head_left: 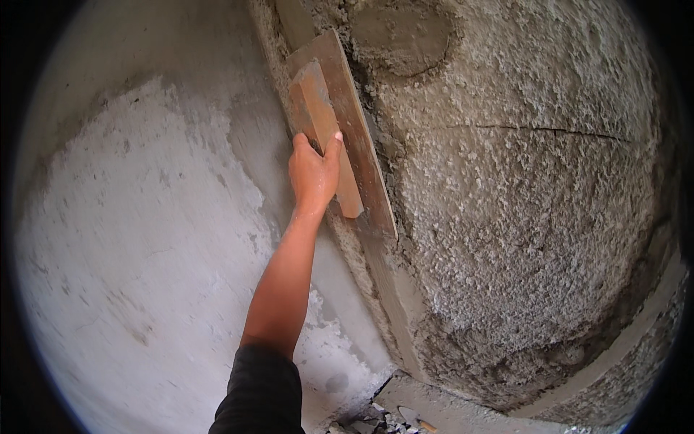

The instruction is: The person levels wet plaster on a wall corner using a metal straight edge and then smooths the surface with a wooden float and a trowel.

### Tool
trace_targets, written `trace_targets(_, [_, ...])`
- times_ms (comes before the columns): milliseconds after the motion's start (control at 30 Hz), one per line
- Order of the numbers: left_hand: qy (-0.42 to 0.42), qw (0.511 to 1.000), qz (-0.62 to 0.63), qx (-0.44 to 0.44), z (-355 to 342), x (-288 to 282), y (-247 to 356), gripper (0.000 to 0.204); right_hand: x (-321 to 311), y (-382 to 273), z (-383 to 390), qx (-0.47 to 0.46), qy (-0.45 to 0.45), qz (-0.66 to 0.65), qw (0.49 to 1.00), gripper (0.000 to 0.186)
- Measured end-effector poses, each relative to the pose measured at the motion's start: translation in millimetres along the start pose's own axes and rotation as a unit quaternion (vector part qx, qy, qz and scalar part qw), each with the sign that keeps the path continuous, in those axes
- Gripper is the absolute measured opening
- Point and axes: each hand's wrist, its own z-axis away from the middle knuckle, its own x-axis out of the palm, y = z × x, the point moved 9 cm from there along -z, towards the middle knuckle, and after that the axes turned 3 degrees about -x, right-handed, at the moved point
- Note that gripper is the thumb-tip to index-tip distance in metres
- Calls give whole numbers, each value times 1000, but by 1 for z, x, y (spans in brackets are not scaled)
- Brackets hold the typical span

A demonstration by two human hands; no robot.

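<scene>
My left hand (315, 172) is closed around the handle (332, 134) of a wooden plastering float, with the thumb lying over the front of the handle. The float's long flat board (361, 163) is tilted, its top leaning left. It lies against a smoothed strip of mortar (387, 278) that runs down where two wall surfaces meet. Damp mortar shows on the rough wall beside the board's right edge. My right hand is out of view.
On the left is a smoother pale grey wall (144, 231) with darker damp patches. Rough plaster (528, 231) with a horizontal crack covers the right. Rubble (369, 421) and a small trowel (409, 417) lie at the bottom, by a ledge (448, 405).
</scene>
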Motion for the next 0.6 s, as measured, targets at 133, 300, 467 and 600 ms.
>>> trace_targets(133, [42, 997, -25, 63, -37, 4, 14, 55, 52, -46, -12, -76, -191, 575, 792, 59])
trace_targets(300, [86, 995, 28, 52, -133, -14, 42, 61, -2, -20, -53, -164, -31, 219, 961, 55])
trace_targets(467, [108, 991, -65, 53, -230, -41, 79, 72, 78, -98, -32, -28, -58, 509, 858, 43])
trace_targets(600, [43, 998, 25, 37, -273, -51, 97, 70, 57, -70, -63, -142, -15, 429, 892, 34])
